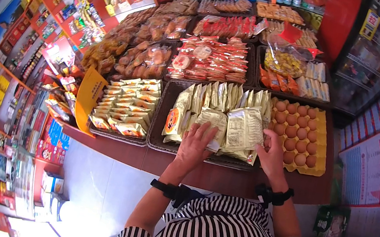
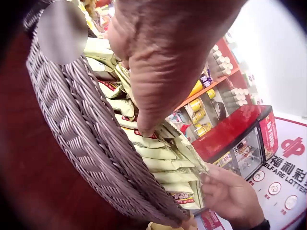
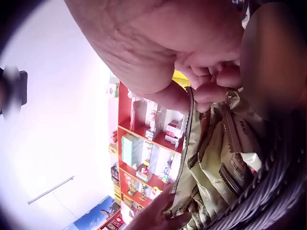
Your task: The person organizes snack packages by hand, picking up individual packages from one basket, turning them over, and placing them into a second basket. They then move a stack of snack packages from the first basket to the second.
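A dark wicker basket (image 1: 167,95) holds rows of pale gold snack packets (image 1: 224,95) standing on edge. Two packets lie flat on top of them near the front. My left hand (image 1: 194,145) rests with extended fingers on the left flat packet (image 1: 213,119). At the basket's right side my right hand (image 1: 272,156) pinches the edge of the right flat packet (image 1: 244,128) between thumb and fingers. The right wrist view shows that packet's crimped edge (image 3: 186,139) right at the fingertips. In the left wrist view the left hand (image 2: 163,72) reaches over the woven rim.
An egg tray (image 1: 319,164) with brown eggs adjoins the basket on the right. To the left stands another basket of packets (image 1: 126,102), beside a yellow card (image 1: 88,98). Baskets of red-wrapped snacks (image 1: 213,56) lie behind. The brown table edge (image 1: 157,161) runs in front.
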Action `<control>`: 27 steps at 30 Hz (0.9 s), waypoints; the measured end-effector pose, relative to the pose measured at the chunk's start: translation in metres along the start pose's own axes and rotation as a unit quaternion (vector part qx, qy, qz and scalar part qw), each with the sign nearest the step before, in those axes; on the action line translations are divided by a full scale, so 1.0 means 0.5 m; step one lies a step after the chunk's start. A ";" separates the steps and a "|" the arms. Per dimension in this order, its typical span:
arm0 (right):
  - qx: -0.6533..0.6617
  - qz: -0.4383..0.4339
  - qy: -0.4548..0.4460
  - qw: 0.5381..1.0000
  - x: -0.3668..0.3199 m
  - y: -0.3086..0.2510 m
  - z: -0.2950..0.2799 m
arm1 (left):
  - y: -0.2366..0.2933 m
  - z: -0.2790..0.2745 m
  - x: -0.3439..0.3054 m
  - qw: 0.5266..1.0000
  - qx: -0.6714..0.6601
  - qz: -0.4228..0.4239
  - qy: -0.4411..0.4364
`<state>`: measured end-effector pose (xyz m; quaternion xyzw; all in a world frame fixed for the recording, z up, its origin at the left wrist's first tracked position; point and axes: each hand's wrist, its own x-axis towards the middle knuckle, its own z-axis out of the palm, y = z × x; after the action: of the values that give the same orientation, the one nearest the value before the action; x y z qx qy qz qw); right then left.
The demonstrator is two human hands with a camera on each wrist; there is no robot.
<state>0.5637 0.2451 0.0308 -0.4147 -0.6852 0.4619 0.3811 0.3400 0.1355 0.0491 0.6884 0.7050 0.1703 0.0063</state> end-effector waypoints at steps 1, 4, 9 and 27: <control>0.005 0.000 -0.009 1.000 0.005 0.006 -0.001 | 0.002 0.003 0.002 1.000 0.005 -0.009 -0.001; 0.068 0.003 -0.038 0.997 0.013 0.019 -0.006 | 0.006 0.006 0.006 1.000 0.009 -0.013 0.026; 0.190 0.047 -0.097 0.976 0.022 0.005 -0.031 | 0.008 -0.004 0.011 0.999 -0.002 -0.017 0.037; -0.072 -0.223 -0.035 0.972 0.030 -0.061 -0.070 | 0.029 -0.020 -0.050 0.752 -0.565 -0.229 0.252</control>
<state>0.5834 0.2628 0.0716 -0.2612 -0.8049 0.3293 0.4190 0.3529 0.1088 0.0565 0.3093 0.5933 0.6981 0.2550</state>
